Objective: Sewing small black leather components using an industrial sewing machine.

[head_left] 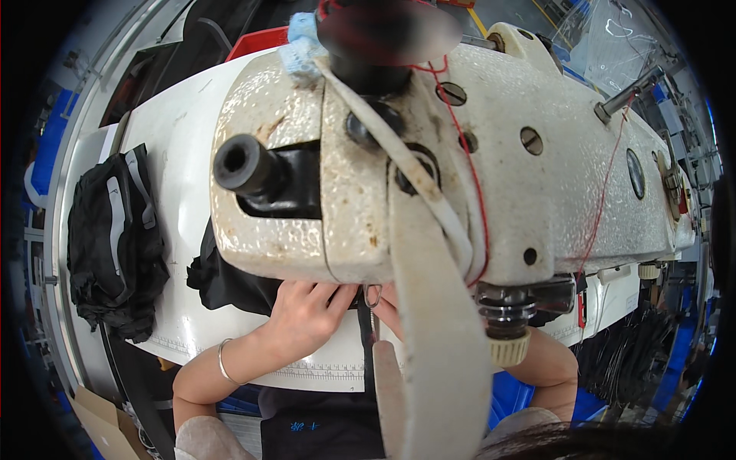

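Observation:
A cream industrial sewing machine (pixel 268 245) fills the upper middle, red threads running over it. My left hand (pixel 307 322), with a bangle at its wrist, is curled beneath the machine head, its fingertips on or beside black fabric (pixel 230 284); what they grip is hidden. A black zipper strip (pixel 366 353) hangs over the table edge just right of it. My right hand (pixel 387 310) is mostly hidden behind a pale machine strap (pixel 437 345), its fingers near the zipper.
Folded black garments (pixel 115 284) lie on the white table (pixel 176 153) at left. A red bin (pixel 253 42) sits behind, a cardboard box (pixel 107 422) at lower left, blue bins (pixel 510 391) below, dark strands (pixel 629 353) at right.

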Tool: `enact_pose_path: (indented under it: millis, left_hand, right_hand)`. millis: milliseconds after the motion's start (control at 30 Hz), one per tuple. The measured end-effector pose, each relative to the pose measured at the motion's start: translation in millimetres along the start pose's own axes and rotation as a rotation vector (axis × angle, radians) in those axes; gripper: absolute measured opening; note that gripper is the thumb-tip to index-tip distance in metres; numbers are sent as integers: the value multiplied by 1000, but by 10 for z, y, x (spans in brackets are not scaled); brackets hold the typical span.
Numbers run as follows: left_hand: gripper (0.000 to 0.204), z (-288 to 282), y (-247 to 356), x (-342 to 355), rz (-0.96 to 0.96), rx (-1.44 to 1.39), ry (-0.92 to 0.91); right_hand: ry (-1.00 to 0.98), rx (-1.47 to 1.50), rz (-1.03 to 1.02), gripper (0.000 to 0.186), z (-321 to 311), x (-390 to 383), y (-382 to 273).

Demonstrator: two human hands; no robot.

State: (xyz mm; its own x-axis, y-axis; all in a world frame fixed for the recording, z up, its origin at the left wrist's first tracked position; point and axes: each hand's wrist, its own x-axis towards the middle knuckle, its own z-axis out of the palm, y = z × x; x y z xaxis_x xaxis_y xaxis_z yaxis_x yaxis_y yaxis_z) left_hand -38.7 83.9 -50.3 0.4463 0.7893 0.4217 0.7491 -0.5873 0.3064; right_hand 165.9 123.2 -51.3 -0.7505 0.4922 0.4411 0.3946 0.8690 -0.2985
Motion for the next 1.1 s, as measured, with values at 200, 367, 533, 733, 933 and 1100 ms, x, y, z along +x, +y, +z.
enact_pose_path:
  millis: [200,367,533,733,933,1100]
  left_hand:
    - [39,27,1,-30,65,53,5]
    - [39,-106,-36,-44,198,201,-6]
    - [28,49,-305,65,140,95,-187]
    - [25,-26,-311,83,205,108,-96]
    - [25,-14,-308,79,197,110,-47]
    - [26,-3,-272,118,197,85,-98]
  right_hand:
    - [105,-82,-81,15,-40,14,-29]
    - [9,-272,-259,28,-42,119,-55]
    - [-297,796,430,34,9,84,61]
    - [-160,-380,-148,35,120,3,30]
    - [-361,-836,-427,46,-118,141,-16]
    - [-270,-919,-425,49,-70,-16,22]
